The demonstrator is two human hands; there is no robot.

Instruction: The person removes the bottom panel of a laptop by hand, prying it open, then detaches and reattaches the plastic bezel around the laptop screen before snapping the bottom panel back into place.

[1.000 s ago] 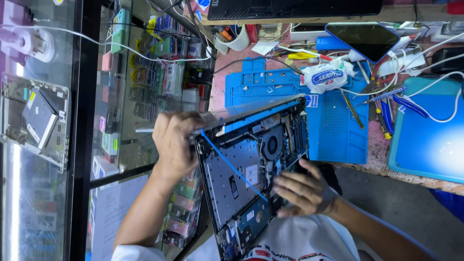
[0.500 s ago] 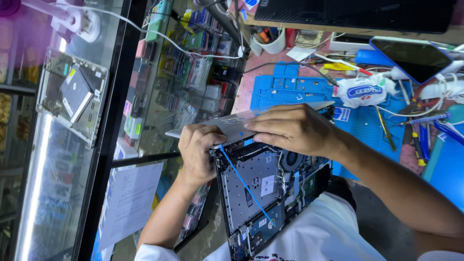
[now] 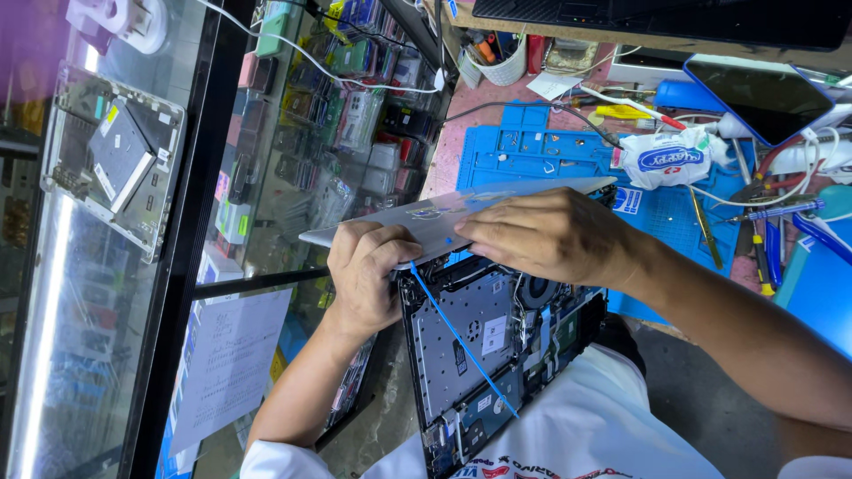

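Over blue mat (image 3: 532, 151), both hands (image 3: 368, 270) (image 3: 550, 235) clamp silver panel (image 3: 444, 217) above opened laptop (image 3: 493, 346).

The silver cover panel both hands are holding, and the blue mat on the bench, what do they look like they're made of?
The silver cover panel looks like thin metal or metallic-painted plastic: smooth, satin sheen, stiff flat edge; which one is unclear. The blue mat looks like matte silicone or rubber, with moulded compartments and no glare.
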